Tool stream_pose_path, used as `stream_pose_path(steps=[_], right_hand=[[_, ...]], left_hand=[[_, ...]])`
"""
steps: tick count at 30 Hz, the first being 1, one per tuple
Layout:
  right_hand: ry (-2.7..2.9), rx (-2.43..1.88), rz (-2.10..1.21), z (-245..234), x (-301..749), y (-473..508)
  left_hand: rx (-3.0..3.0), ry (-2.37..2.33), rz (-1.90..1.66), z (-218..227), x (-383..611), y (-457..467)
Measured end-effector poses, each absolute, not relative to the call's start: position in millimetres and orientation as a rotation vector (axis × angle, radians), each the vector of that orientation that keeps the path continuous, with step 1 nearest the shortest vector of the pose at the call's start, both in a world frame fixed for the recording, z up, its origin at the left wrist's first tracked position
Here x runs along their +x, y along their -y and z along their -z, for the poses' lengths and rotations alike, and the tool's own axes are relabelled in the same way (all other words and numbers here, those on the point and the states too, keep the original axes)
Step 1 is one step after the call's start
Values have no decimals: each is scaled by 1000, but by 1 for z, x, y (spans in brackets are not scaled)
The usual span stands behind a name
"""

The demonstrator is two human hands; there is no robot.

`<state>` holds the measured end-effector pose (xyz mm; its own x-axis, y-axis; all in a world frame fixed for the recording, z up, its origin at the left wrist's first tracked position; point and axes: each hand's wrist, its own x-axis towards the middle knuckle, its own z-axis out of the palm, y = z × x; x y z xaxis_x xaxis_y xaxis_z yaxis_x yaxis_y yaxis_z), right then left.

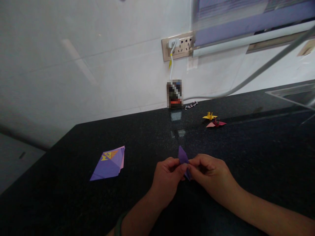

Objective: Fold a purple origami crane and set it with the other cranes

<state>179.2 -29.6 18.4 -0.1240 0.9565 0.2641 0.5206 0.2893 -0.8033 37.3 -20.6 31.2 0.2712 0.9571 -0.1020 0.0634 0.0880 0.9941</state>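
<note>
My left hand and my right hand meet over the black countertop, both pinching a small folded purple paper piece whose point sticks up between the fingertips. Its lower tip shows under my thumbs. To the left lies a larger folded purple and pink paper shape with a yellow patch, flat on the counter and apart from my hands.
A yellow paper crane and a red paper crane sit farther back on the right. A small dark object stands against the white wall under a socket strip with a white cable. The counter edge runs along the left.
</note>
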Motion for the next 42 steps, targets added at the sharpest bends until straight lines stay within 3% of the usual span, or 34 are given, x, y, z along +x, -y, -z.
stream_pose_path(steps=[13,17,28,42], right_hand=[[1799,-1184,-794,-21,181,28],[1698,-1195,-863,-23,183,23],[1338,-1085,-1488,-27,178,22],[1289,-1039,-1567,-29,179,23]], left_hand=[[1384,-1157,-1037,-25,35,15],[1328,-1204,-910,-24,37,17],[1763,-1283,-899,-26,37,30],[1520,-1246,-874,-24,42,32]])
